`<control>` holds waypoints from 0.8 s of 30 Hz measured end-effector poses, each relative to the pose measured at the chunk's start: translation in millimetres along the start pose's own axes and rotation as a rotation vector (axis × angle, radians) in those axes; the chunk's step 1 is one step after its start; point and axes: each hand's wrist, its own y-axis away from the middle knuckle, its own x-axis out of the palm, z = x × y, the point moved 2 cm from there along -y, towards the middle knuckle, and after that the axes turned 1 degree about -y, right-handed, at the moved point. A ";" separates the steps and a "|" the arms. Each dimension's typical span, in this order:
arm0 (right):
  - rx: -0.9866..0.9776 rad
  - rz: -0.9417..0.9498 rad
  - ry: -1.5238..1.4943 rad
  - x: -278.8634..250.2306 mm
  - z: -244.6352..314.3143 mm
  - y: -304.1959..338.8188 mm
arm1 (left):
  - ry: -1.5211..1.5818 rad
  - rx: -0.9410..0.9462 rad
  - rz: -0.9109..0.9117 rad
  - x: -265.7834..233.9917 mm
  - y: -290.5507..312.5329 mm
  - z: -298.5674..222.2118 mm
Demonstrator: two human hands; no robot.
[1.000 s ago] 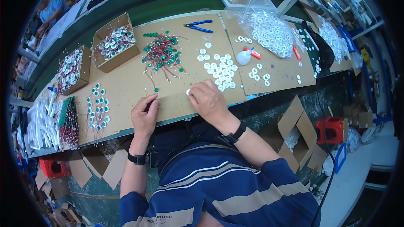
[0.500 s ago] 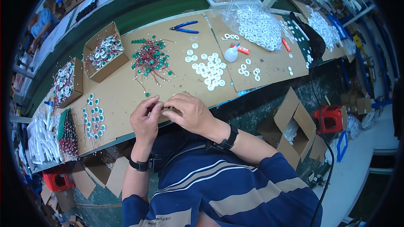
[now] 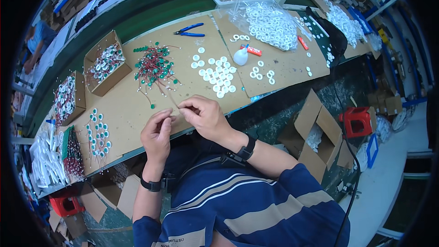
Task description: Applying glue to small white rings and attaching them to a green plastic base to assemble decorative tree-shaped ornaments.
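Head view: one sheet of brown cardboard (image 3: 130, 116), smooth and flat, covering the worktop; one tangled heap of red wires with green discs (image 3: 154, 66), at its middle; one group of round white caps (image 3: 219, 77), shallow, to its right; one clear plastic bag (image 3: 270, 25), crinkled, full of white rings; one pair of cutters (image 3: 191, 34) with smooth blue handles; one white squeeze bulb (image 3: 240, 56), rounded, beside a red tube (image 3: 251, 51). Right hand (image 3: 206, 118), bare: thumb and forefinger pinched together on a thin strand (image 3: 173, 99) that reaches toward the heap. Left hand (image 3: 156, 136), bare, just beside it: fingers curled, forefinger and thumb near each other; whether they clasp anything cannot be told. One green disc (image 3: 152, 106) lying on the cardboard beyond the left hand. The strand is blurred, its far end lost near the wires; small parts between the fingertips are too small to identify; the lower forearms are partly covered by black wristbands (image 3: 152, 185).
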 end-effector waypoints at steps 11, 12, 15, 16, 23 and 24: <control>-0.010 0.130 -0.142 3.0 -9.8 6.3 | 0.184 -0.221 0.103 10.5 3.3 15.1; -0.015 0.138 -0.148 2.9 -9.9 6.1 | 0.229 -0.256 0.121 9.8 3.6 15.3; 0.005 0.148 -0.186 3.2 -8.5 6.2 | 0.283 -0.300 0.147 8.9 3.3 17.3; 0.015 0.154 -0.205 3.5 -7.6 6.0 | 0.293 -0.308 0.153 8.8 2.9 18.0; -0.008 0.167 -0.122 -1.2 -7.4 4.3 | 0.094 -0.252 0.198 6.1 2.6 20.4; -0.010 0.165 -0.114 -1.6 -8.9 4.0 | 0.089 -0.250 0.196 5.9 2.9 23.1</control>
